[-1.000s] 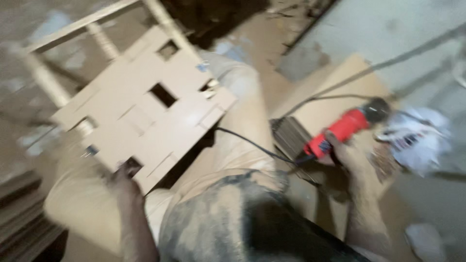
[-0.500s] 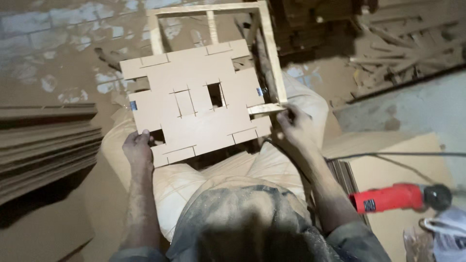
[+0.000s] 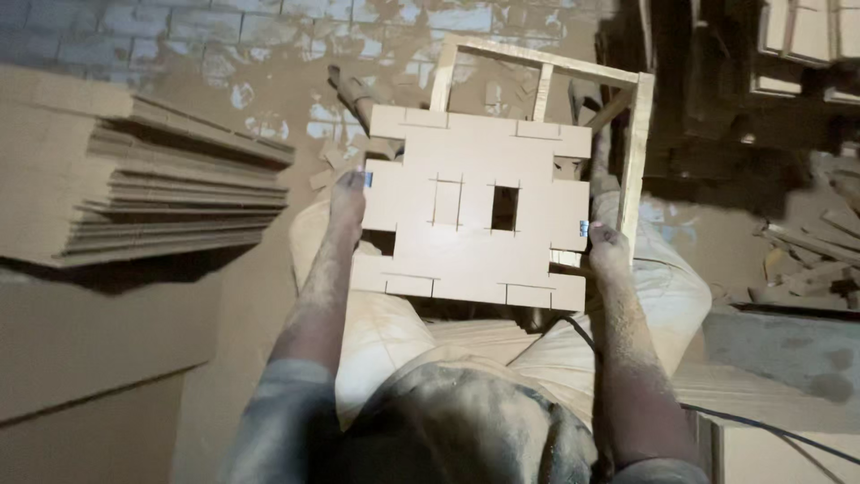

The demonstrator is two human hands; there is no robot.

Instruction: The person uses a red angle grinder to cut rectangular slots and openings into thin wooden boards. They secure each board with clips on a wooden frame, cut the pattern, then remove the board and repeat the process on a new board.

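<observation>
A flat cut cardboard sheet (image 3: 475,211) with slots and two square openings lies over my lap, held level between both hands. My left hand (image 3: 348,199) grips its left edge. My right hand (image 3: 607,246) grips its right edge. Under and behind the sheet stands a pale wooden frame (image 3: 638,152), its right rail showing beside my right hand. My dusty forearms reach forward from the bottom of the view.
A tall stack of flat cardboard sheets (image 3: 134,188) lies at the left on the dusty floor. A black cable (image 3: 761,428) runs off to the lower right. Wood and cardboard scraps (image 3: 806,260) lie at the right, with a brick wall (image 3: 269,18) ahead.
My right hand left the red power tool and took the sheet's right edge. The sheet has been turned square and level, and my view has swung left, losing the tool.
</observation>
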